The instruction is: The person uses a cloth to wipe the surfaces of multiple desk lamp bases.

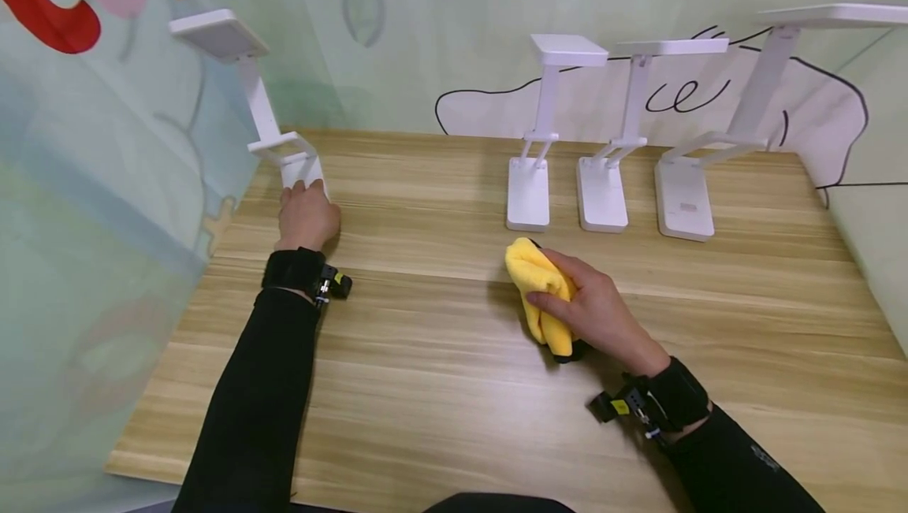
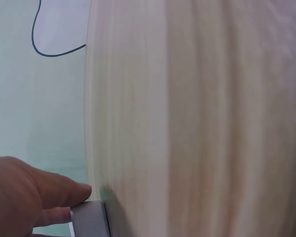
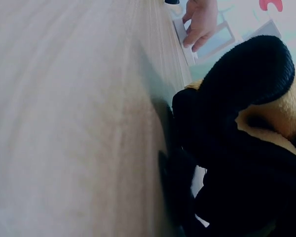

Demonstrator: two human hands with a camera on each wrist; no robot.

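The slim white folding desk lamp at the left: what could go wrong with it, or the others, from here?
The left hand grips the base of the white folding lamp near the back left corner of the wood-grain table; a careless lift might knock its raised head against the wall.

The right hand holds a yellow cloth with black edging just in front of three similar lamps; a forward swipe could bump one into its neighbour.

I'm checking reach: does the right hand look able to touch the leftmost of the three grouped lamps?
Probably yes: the right hand is close in front of that lamp, with only the yellow cloth it holds in between.
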